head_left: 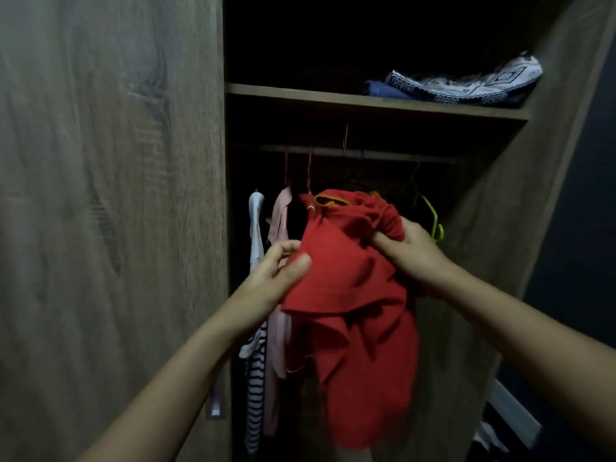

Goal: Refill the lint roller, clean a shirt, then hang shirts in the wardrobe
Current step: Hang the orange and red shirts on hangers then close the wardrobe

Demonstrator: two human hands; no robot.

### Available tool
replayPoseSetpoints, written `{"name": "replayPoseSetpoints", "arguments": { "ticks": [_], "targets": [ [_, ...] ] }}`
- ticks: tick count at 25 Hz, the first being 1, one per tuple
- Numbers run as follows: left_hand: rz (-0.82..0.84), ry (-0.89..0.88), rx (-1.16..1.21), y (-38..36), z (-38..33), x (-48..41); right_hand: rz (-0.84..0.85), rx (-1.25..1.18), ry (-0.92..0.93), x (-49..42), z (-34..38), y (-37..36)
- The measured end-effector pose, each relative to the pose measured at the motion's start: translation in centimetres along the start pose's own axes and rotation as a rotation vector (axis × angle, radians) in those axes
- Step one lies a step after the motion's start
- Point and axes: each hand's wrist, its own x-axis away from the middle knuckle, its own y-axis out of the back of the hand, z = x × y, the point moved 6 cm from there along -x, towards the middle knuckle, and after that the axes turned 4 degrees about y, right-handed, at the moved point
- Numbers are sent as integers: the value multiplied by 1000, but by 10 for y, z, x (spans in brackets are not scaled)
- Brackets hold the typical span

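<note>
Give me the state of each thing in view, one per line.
red shirt: bunched, held by both hands, not on the rail
left hand: pinching the shirt's edge
right hand: gripping gathered fabric
green hanger: on the rail, empty
wardrobe door: open
pink garment: hanging
striped garment: hanging
patterned cloth: folded on the shelf

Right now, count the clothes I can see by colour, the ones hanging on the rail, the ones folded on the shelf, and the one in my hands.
Red shirt, held by left hand and right hand: 1
Pink, hanging: 1
White with navy stripes, hanging: 1
Navy-and-white patterned, folded on shelf: 1
Blue, folded on shelf: 1
Total: 5
</note>
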Motion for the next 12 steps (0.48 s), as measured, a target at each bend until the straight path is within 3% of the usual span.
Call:
{"name": "replayPoseSetpoints", "arguments": {
  "ticks": [4,7,9,12],
  "targets": [
    [66,-47,-10,8,13,24,-44,-136,-145,8,-2,7],
    [100,-44,220,9,0,32,-17,-184,-233,19,-7,14],
    [63,-93,376,12,-15,38,12,-196,-255,26,-8,17],
    [4,-176,391,18,-34,44,50,-196,-285,35,-11,15]
  ]
}}
